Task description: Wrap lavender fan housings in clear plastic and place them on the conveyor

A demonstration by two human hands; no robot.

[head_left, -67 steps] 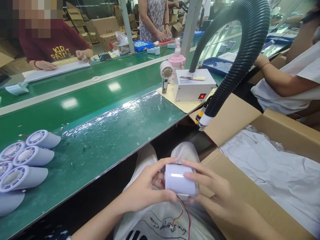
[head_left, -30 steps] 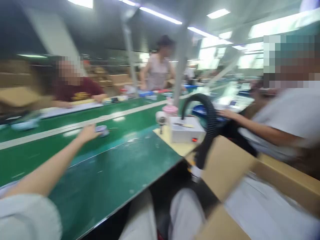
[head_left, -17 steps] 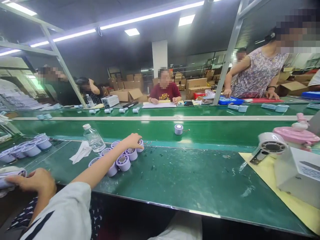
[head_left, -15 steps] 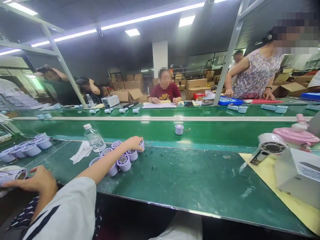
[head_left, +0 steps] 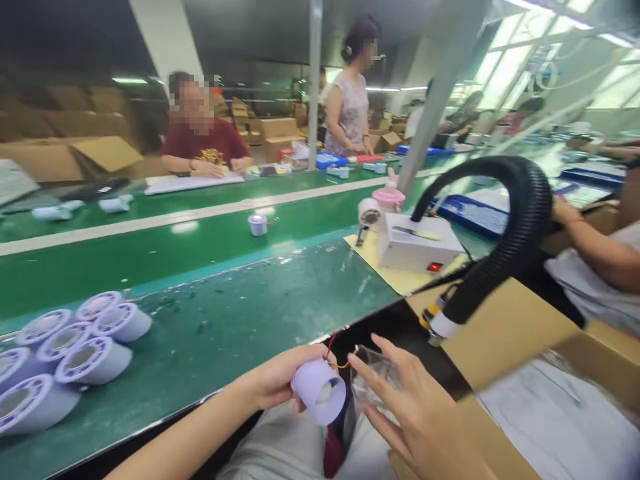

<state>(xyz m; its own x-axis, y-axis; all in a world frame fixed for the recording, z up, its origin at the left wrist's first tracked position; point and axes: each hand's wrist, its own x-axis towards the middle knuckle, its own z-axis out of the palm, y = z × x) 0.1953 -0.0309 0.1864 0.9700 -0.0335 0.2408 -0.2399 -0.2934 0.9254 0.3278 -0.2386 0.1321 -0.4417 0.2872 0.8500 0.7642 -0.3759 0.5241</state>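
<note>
Left hand (head_left: 273,381) grips a lavender fan housing (head_left: 319,399), open end toward the camera; right hand (head_left: 406,407), fingers spread, holds a clear sleeve (head_left: 373,380) just right of it.

We take the box unit (head_left: 417,245) as landmark: hose (head_left: 505,233) right of it, carton (head_left: 505,333) before-right, housings (head_left: 75,347) far left, lone housing (head_left: 257,225) behind-left.
</note>
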